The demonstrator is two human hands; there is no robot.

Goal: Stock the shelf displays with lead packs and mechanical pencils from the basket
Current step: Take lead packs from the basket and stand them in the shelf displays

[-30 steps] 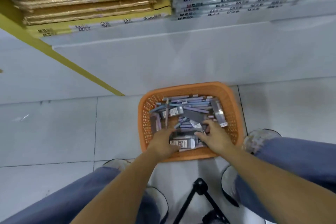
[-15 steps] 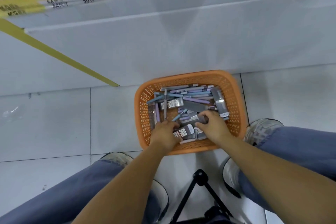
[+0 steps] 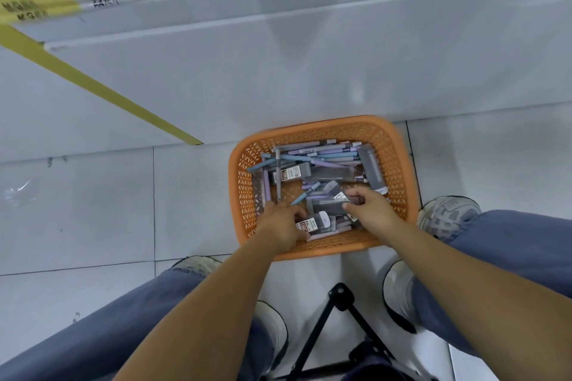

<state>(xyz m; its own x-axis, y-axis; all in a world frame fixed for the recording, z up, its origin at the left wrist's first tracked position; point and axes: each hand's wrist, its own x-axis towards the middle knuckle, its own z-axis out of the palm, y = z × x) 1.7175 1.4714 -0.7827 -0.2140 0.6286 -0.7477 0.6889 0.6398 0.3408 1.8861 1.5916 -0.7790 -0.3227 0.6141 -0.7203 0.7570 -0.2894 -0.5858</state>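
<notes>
below, orange lattice basket (image 3: 399,164), pastel pencils (image 3: 312,151), lead packs (image 3: 291,172)

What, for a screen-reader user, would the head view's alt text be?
A person's left hand and right hand dig in an orange basket of mechanical pencils on a tiled floor. The left holds a labelled lead pack, the right pinches a grey pack.

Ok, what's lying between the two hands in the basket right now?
In the head view, the gap holds a red-labelled lead pack, held by the left hand, and a grey lead pack pinched by the right hand.
</notes>
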